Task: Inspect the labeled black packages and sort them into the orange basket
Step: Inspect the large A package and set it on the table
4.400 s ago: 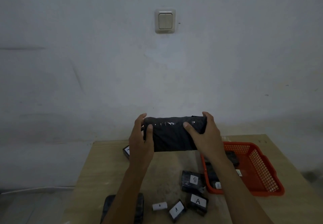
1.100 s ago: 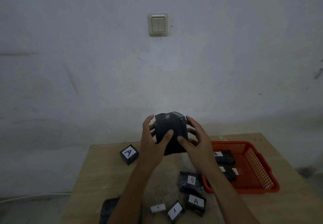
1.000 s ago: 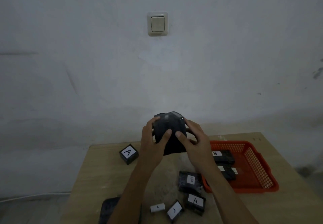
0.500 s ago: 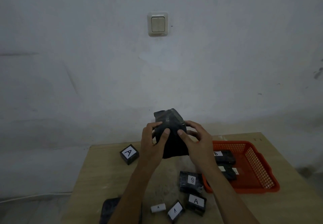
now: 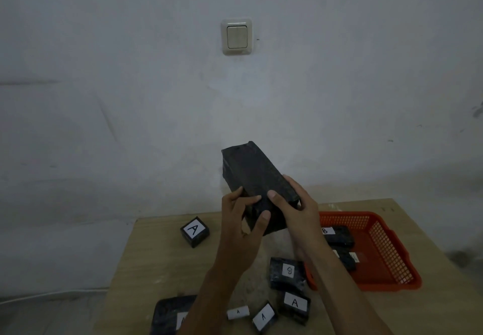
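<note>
Seven black packages show outside the basket, counting the held one, and two more lie inside it. The held package (image 5: 257, 177) is a long, rectangular block in dull, slightly crinkled black wrap, lifted above the table (image 5: 162, 264) and tilted so its far end leans toward 11 o'clock; no label shows on the faces turned this way. The left hand (image 5: 241, 219) grasps its lower left edge with curled fingers and thumb, and the right hand (image 5: 294, 206) grips its lower right corner, thumb across the top face.

On the pale wood-grain table, a cube (image 5: 194, 231) marked A sits at 9 o'clock of the hands. At 6 o'clock lie a flat package (image 5: 287, 273) with a label that reads 8 or B, a package marked A (image 5: 294, 306), a tilted one (image 5: 264, 317) with a partly legible label, a small white-wrapped roll (image 5: 237, 312), and a larger flat package (image 5: 170, 313) cut by the frame edge.

The orange basket (image 5: 386, 251), plastic mesh with a raised rim, sits at 4 o'clock. In it lie a package marked B (image 5: 337, 235) and a second package (image 5: 345, 257) whose label I cannot read.

A square switch (image 5: 237, 36) is on the wall.
</note>
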